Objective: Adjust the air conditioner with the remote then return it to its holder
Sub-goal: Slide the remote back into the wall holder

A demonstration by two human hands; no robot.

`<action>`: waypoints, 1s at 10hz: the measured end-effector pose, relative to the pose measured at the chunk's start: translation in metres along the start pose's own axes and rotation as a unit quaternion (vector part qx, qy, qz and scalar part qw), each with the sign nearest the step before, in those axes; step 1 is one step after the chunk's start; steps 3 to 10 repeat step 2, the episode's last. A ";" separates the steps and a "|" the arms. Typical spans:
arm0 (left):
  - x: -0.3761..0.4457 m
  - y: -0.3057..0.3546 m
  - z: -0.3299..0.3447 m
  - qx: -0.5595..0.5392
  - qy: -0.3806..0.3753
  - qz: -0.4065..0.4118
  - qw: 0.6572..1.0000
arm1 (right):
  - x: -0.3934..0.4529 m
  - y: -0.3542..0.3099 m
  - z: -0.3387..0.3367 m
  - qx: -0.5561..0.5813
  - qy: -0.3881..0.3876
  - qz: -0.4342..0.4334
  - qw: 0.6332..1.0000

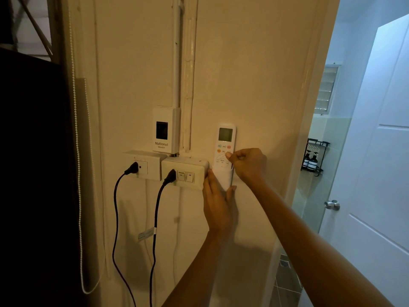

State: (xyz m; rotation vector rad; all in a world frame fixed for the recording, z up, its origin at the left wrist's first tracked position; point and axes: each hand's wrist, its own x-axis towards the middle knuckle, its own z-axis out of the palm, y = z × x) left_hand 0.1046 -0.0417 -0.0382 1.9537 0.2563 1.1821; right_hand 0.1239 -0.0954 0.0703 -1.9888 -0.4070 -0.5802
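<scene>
A white air-conditioner remote (224, 147) with a small grey screen stands upright in a white wall holder (224, 177) on the cream wall. My right hand (246, 166) pinches the remote's right edge, thumb on its button face. My left hand (218, 204) cups the holder from below, fingers around its bottom and both sides. The remote's lower end is hidden inside the holder.
Left of the holder sit a switch and outlet box (186, 175), a second outlet (145, 166) and a National breaker box (164, 129), with two black cords (115, 218) hanging down. A bead blind chain (77, 173) hangs at left. A bathroom door (371, 173) stands open at right.
</scene>
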 end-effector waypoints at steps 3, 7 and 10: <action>0.003 -0.004 -0.002 0.023 -0.010 -0.005 1.000 | -0.001 0.001 -0.003 -0.008 -0.003 -0.003 1.000; 0.003 -0.004 -0.002 0.023 -0.010 -0.005 1.000 | -0.001 0.001 -0.003 -0.008 -0.003 -0.003 1.000; 0.003 -0.004 -0.002 0.023 -0.010 -0.005 1.000 | -0.001 0.001 -0.003 -0.008 -0.003 -0.003 1.000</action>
